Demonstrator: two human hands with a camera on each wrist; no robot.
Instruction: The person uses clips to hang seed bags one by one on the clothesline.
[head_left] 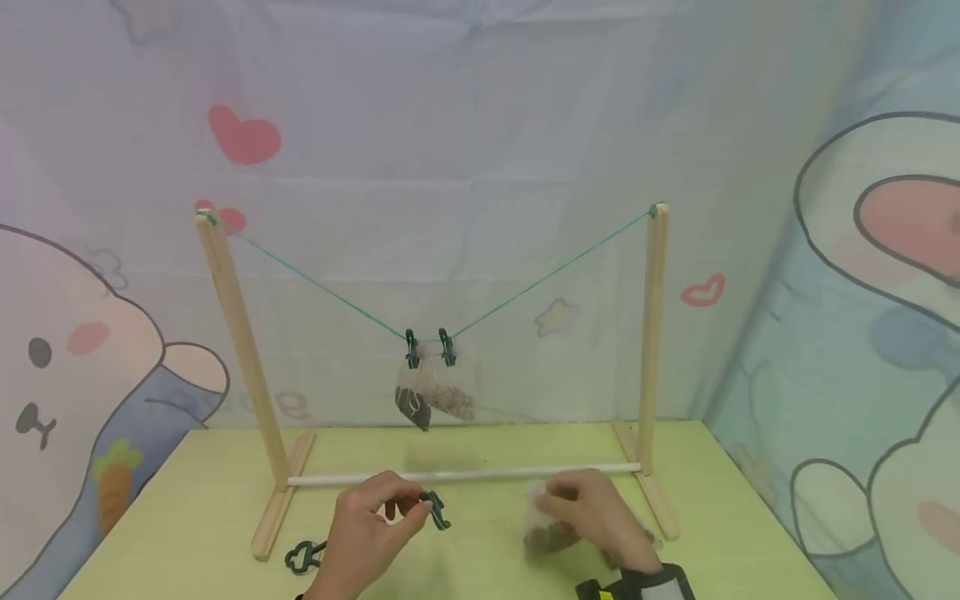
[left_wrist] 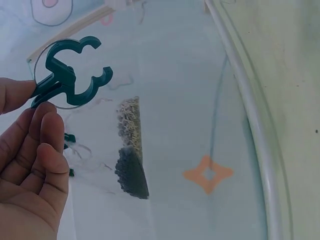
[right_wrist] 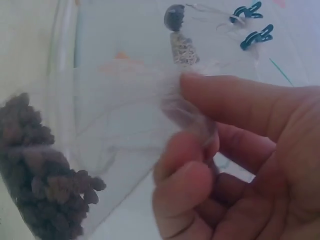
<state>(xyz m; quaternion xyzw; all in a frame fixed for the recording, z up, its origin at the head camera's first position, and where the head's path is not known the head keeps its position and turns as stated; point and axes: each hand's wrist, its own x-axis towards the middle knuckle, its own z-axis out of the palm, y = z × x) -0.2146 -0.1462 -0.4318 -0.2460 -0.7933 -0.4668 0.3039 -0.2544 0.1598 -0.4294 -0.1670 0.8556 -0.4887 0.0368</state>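
Observation:
My left hand (head_left: pixel 367 529) pinches a dark green clip (left_wrist: pixel 70 75) by its handles between thumb and fingers, and the clip's curved jaws stand apart. The right hand (head_left: pixel 596 512) pinches the top of a clear plastic bag (right_wrist: pixel 42 170), which hangs with dark brown lumpy pieces at its bottom. Ahead, a green string (head_left: pixel 318 287) carries two bags by green clips (head_left: pixel 412 348). One hanging bag (head_left: pixel 412 407) holds something dark, the other (head_left: pixel 452 400) pale grain-like bits. Both hands are above the table, below and in front of the string.
Two wooden posts (head_left: pixel 243 350) on feet, joined by a white rod (head_left: pixel 480 476), hold the sagging string. A green clip (head_left: pixel 303 557) lies on the yellow-green table (head_left: pixel 187 500) beside my left wrist. Behind the table hangs a printed cloth (head_left: pixel 480 167).

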